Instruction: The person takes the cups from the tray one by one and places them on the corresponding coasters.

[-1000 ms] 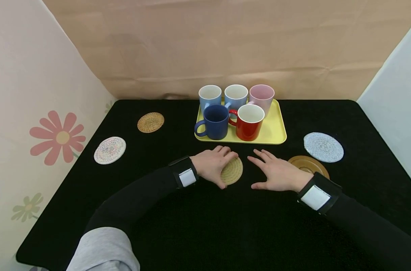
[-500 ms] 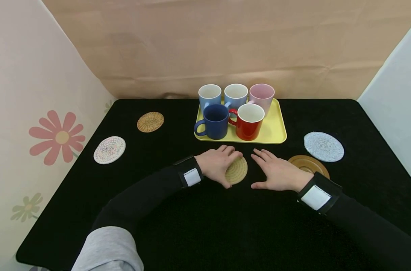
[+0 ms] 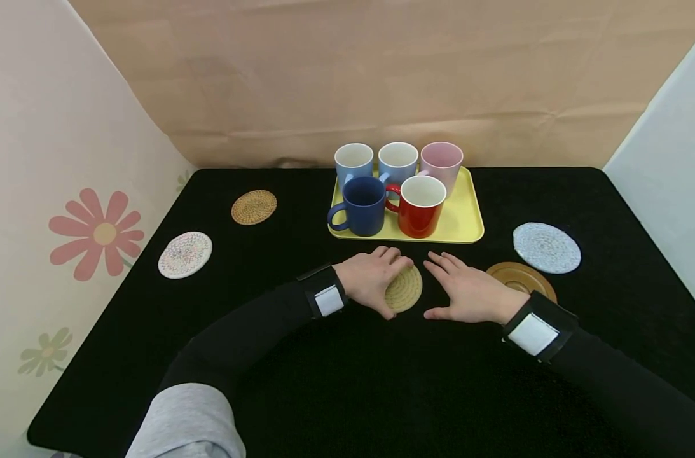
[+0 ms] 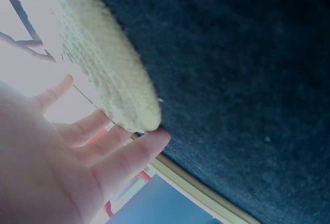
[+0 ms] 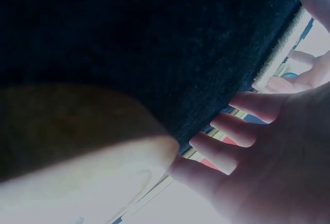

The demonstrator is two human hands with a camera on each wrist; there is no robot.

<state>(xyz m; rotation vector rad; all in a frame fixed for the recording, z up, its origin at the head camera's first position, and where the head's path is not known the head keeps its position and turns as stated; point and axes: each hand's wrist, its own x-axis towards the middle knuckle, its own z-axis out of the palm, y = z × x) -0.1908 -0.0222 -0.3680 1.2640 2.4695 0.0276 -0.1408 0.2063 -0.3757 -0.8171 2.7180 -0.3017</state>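
My left hand [image 3: 372, 282] is at a round, pale yellow woven coaster [image 3: 405, 290], with the index finger along its far side and the thumb by its near side. In the left wrist view the fingers are fairly straight and meet the edge of the coaster [image 4: 121, 64]; the palm covers its left part in the head view. To the right, my right hand [image 3: 467, 289] is held over the table with fingers spread, and it grips nothing. Partly behind this hand lies a round brown wooden coaster [image 3: 521, 277].
At the back, a yellow tray [image 3: 464, 219] bears several mugs, including a dark blue mug [image 3: 365, 213] and a red mug [image 3: 420, 216]. A light blue coaster [image 3: 547, 248] lies right. On the left are a tan woven coaster [image 3: 254, 207] and a white speckled coaster [image 3: 185, 254].
The pale yellow coaster has slid a little to the right together with my left hand. My right hand has hardly moved.
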